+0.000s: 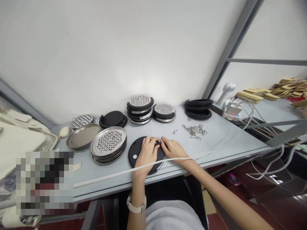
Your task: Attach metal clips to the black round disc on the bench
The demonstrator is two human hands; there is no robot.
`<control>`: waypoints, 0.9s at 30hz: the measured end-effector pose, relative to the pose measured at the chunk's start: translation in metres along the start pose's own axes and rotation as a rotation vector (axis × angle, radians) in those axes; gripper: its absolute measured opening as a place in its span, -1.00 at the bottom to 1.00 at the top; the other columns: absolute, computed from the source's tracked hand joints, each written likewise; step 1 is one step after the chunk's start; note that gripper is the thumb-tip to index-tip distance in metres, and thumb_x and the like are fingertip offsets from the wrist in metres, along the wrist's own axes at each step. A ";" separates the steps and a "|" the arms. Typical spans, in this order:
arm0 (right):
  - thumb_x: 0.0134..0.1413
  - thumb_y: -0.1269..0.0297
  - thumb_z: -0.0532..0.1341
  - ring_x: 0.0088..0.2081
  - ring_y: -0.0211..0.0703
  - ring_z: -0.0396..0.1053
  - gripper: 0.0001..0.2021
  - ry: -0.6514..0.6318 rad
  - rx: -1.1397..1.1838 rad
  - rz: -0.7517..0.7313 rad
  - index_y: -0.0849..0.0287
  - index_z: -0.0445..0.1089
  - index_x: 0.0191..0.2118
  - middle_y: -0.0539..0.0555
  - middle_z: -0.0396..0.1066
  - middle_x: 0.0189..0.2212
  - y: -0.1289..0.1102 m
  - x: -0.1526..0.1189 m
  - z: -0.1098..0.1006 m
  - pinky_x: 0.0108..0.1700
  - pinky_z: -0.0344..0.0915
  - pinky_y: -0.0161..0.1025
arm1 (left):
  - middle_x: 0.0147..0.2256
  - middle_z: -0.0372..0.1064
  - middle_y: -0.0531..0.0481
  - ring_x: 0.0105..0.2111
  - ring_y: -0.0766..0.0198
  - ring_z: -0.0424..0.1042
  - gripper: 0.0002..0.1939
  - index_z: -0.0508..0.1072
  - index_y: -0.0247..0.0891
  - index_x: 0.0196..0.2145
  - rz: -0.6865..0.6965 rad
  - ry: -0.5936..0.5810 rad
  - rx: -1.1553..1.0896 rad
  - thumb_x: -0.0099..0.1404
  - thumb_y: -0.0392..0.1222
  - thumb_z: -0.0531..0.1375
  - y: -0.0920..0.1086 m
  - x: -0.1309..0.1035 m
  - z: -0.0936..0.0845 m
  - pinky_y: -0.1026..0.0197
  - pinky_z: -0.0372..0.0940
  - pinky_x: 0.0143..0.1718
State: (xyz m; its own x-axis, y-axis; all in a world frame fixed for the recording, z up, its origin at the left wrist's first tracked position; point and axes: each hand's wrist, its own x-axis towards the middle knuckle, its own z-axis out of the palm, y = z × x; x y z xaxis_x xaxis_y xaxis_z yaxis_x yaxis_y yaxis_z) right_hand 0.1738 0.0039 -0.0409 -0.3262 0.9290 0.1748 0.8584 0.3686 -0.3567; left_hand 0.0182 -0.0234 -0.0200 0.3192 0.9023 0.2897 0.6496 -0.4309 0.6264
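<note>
A round black disc (137, 147) with a white dot lies at the table's front edge. On top of it rests my left hand (149, 151), its fingers bent and pressed against the disc near its upper right rim. Close beside, my right hand (173, 149) pinches a small shiny piece (159, 141) at that same rim; the fingers cover most of it. Loose metal clips (194, 130) lie in a pile to the right, with a single clip (174, 131) nearer my hands.
Metal grater plates (109, 142) are stacked at left, beside plain metal plates (83, 136). Behind stand black-rimmed grater stacks (140, 108) and black rings (198, 108). A white cable (115, 175) crosses in front over my forearms. Metal frame posts (230, 51) rise at right.
</note>
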 end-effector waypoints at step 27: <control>0.29 0.28 -0.12 -0.48 -0.24 0.34 -0.76 -0.011 0.016 0.003 0.17 0.25 -0.24 0.04 0.42 -0.46 0.000 0.000 0.000 -0.43 -0.05 -0.33 | -0.15 0.18 -0.05 -0.14 0.17 0.19 -0.69 0.29 -0.13 -0.03 0.027 -0.042 0.068 0.38 -0.32 -0.11 0.008 0.001 -0.005 0.07 0.18 -0.02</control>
State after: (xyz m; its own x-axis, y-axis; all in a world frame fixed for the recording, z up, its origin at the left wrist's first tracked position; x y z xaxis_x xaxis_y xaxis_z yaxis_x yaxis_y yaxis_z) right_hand 0.1738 0.0037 -0.0410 -0.3282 0.9303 0.1638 0.8529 0.3664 -0.3720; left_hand 0.0205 -0.0257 -0.0108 0.3650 0.8898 0.2741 0.6855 -0.4560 0.5676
